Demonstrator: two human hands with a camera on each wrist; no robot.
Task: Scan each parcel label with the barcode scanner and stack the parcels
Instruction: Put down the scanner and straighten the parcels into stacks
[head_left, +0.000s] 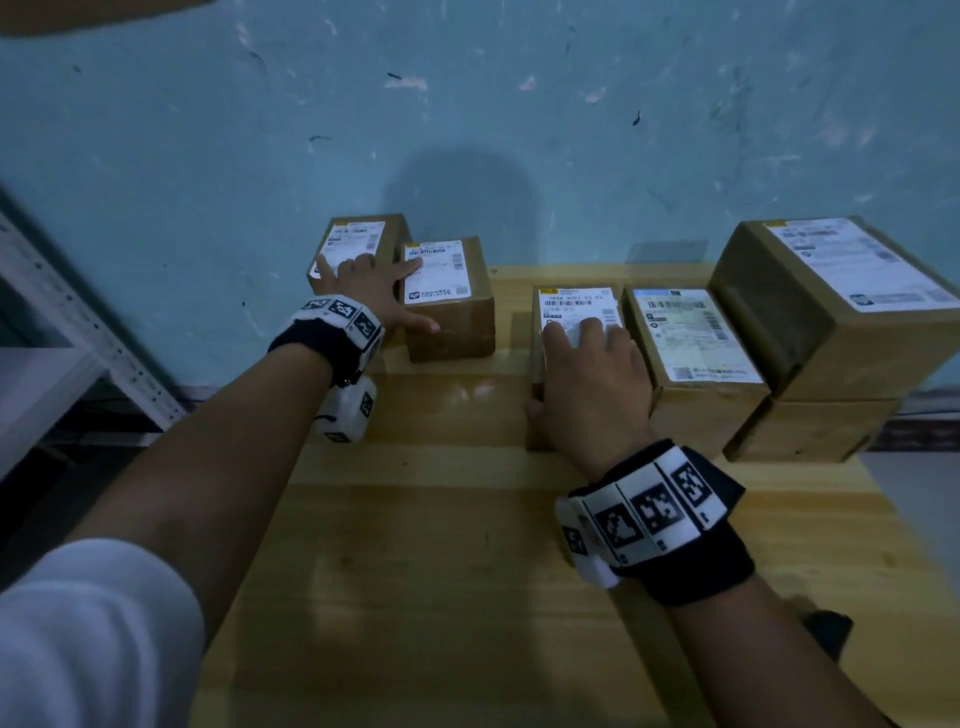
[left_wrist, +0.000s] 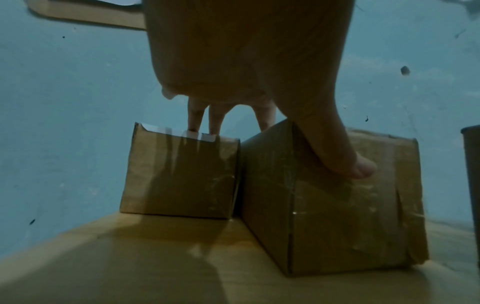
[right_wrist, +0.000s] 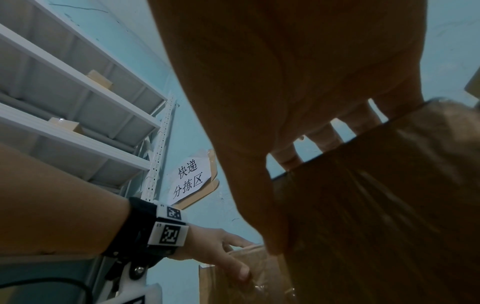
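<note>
Several brown cardboard parcels with white labels stand along the back of a wooden table (head_left: 467, 545). My left hand (head_left: 384, 296) lies spread over two small ones. Its outer fingers touch the far-left parcel (head_left: 353, 244) and its index finger lies on the label of the second parcel (head_left: 452, 322). The thumb rests on that parcel's front face (left_wrist: 337, 216), beside the far-left parcel (left_wrist: 179, 174). My right hand (head_left: 566, 369) grips the middle parcel (head_left: 576, 306), fingers bent over its label. In the right wrist view the thumb presses down the parcel's side (right_wrist: 376, 205).
To the right stand another labelled parcel (head_left: 696, 358) and a large parcel (head_left: 841, 312) stacked on a lower one (head_left: 810, 431). A dark object (head_left: 826, 629) lies at the table's right edge, half hidden by my forearm. A white metal shelf (head_left: 78, 322) stands left; a blue wall (head_left: 519, 130) rises behind.
</note>
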